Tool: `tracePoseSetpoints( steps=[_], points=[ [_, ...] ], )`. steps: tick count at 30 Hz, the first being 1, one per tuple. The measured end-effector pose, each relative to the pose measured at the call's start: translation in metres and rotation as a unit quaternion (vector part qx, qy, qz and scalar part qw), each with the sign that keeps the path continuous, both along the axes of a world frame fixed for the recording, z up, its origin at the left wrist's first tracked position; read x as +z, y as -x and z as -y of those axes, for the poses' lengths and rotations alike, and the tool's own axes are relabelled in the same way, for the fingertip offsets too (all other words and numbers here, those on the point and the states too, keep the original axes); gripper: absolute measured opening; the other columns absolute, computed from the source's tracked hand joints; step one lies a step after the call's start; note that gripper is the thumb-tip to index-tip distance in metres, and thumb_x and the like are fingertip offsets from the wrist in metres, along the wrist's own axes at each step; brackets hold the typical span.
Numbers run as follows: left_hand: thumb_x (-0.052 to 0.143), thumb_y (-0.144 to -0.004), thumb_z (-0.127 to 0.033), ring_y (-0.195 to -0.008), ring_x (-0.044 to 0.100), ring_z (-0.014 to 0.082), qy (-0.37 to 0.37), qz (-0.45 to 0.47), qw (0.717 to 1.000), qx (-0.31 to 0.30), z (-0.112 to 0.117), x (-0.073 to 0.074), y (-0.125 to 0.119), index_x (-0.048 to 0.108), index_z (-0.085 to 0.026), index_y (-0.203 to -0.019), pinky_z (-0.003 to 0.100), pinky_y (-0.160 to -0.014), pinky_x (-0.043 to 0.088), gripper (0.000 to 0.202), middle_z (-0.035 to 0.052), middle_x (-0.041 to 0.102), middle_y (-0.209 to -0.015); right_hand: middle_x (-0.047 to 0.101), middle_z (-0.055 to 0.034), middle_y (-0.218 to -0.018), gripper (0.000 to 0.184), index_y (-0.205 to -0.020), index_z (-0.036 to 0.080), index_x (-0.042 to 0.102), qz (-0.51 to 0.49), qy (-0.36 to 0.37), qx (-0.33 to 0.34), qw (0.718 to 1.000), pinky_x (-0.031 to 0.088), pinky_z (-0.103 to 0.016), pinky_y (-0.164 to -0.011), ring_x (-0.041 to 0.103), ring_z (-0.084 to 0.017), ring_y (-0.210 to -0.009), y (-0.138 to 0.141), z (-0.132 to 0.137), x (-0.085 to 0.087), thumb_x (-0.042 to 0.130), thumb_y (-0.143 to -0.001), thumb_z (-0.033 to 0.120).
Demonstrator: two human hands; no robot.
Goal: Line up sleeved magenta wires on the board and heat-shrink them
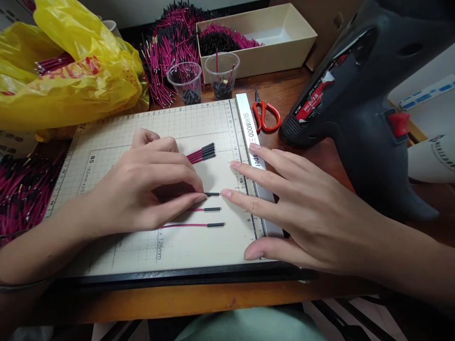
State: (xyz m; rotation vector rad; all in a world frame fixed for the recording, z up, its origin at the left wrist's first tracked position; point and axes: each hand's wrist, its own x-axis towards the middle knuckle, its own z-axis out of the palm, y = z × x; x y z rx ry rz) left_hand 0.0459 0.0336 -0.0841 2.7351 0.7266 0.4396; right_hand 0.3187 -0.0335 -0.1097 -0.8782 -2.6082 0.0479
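My left hand [152, 182] pinches a wire with a black sleeve [212, 194] on its end, low over the cream paper trimmer board [202, 251]. Fingers spread, my right hand [295, 199] rests over the board's silver edge rail [249, 123]; its middle finger reaches close to the sleeve's tip. Two more magenta wires with black ends lie nearer me, a middle wire [212, 209] and a front wire [215, 225]. Beyond my left fingers sits a small bundle of sleeved wires [202, 153], partly hidden by the hand.
Behind the board stand two clear cups [223, 71] holding small black pieces, red-handled scissors [265, 117] and a cream box [263, 59] of wires. A black heat gun [341, 104] fills the right side. A yellow bag [71, 80] and wire piles [21, 194] crowd the left.
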Motion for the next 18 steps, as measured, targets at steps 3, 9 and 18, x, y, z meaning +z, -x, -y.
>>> tracePoseSetpoints(
  steps=[3,9,18],
  points=[
    [0.065,-0.096,-0.039,-0.071,0.056,0.0177,-0.002,0.013,1.0,0.004,0.0011,-0.0022,0.0004,0.071,-0.03,-0.086,0.041,-0.08,0.031,0.015,-0.0061,0.074,-0.076,0.059,-0.0209,-0.147,0.061,-0.138,0.015,0.067,0.009,0.001,0.008,1.0,0.05,-0.068,-0.105,0.05,-0.051,-0.141,-0.0016,-0.0012,0.0015,0.045,-0.102,0.059],
    [0.065,-0.097,-0.038,-0.07,0.054,0.0183,0.002,-0.003,1.0,-0.002,0.0006,-0.0005,0.0006,0.07,-0.029,-0.086,0.042,-0.078,0.031,0.015,-0.0055,0.075,-0.076,0.058,-0.0213,-0.148,0.061,-0.139,0.015,0.066,0.014,0.002,0.012,1.0,0.05,-0.067,-0.106,0.048,-0.049,-0.143,-0.0033,-0.0019,0.0033,0.047,-0.101,0.059],
    [0.067,-0.094,-0.037,-0.073,0.052,0.0189,0.005,0.024,1.0,0.002,-0.0003,-0.0026,0.0041,0.069,-0.029,-0.088,0.04,-0.082,0.03,0.01,-0.0055,0.072,-0.076,0.061,-0.0214,-0.144,0.059,-0.134,0.014,0.069,-0.013,0.001,0.0,1.0,0.051,-0.069,-0.104,0.05,-0.051,-0.141,0.0,-0.0004,0.0009,0.041,-0.104,0.056]
  ],
)
